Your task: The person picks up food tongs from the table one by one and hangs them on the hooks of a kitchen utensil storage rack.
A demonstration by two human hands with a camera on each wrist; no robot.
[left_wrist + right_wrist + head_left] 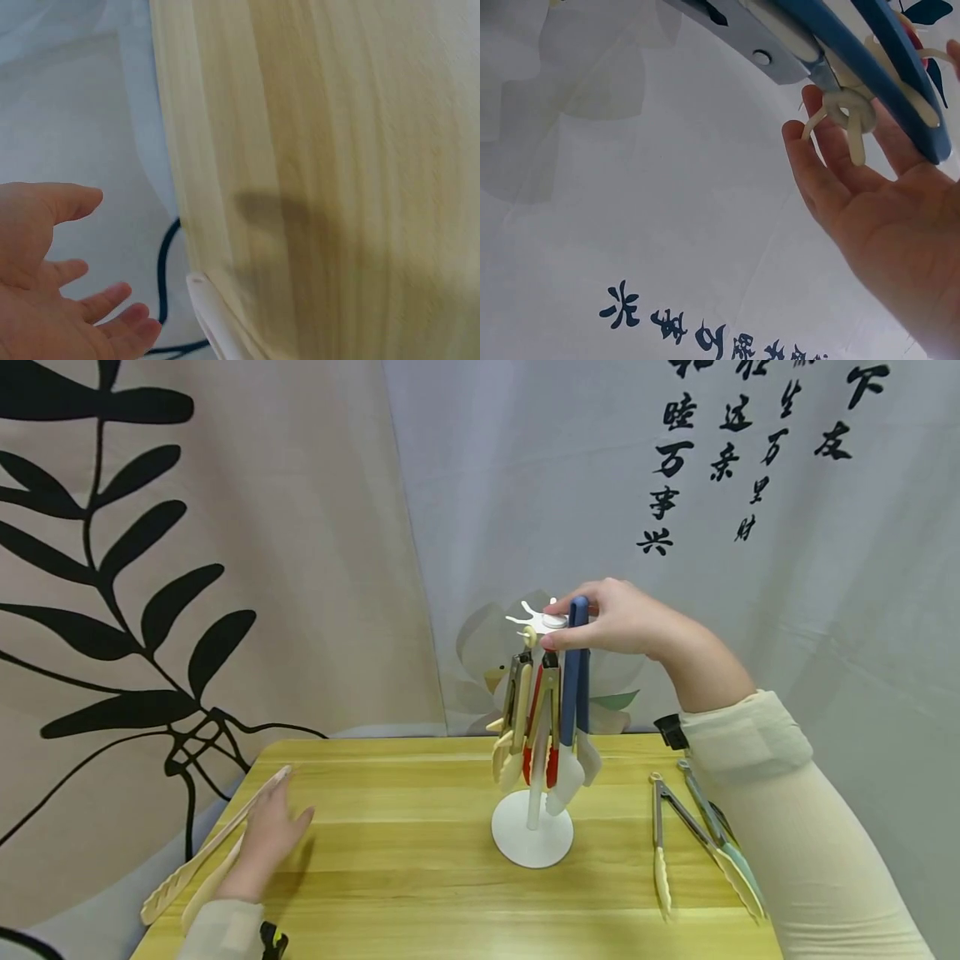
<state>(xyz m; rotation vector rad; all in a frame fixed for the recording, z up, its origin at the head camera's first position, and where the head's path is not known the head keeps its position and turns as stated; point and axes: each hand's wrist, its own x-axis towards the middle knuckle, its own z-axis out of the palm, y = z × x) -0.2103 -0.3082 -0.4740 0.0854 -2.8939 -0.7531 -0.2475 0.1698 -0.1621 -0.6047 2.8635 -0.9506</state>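
The person's right hand (611,618) is up at the top of a white rack (525,852), fingers spread about its hooks beside the blue tongs (575,685) hanging there; whether it pinches anything, I can't tell from here. The left hand (270,835) is wide, fingers loosely apart and holding nothing, right by the pale tongs (176,881) at the table's left edge. The rack stands upright on the wooden table (390,827), with red-tipped tongs (552,767) and other cream-ended ones hanging close beside the blue pair. Over by the right sleeve (817,843), steel tongs with cream tips (662,881) lie spread, and grey-green tongs (705,797) lie just beside them. Behind hangs pale cloth (300,527) printed with black leaves (168,602) and dark characters (667,460).
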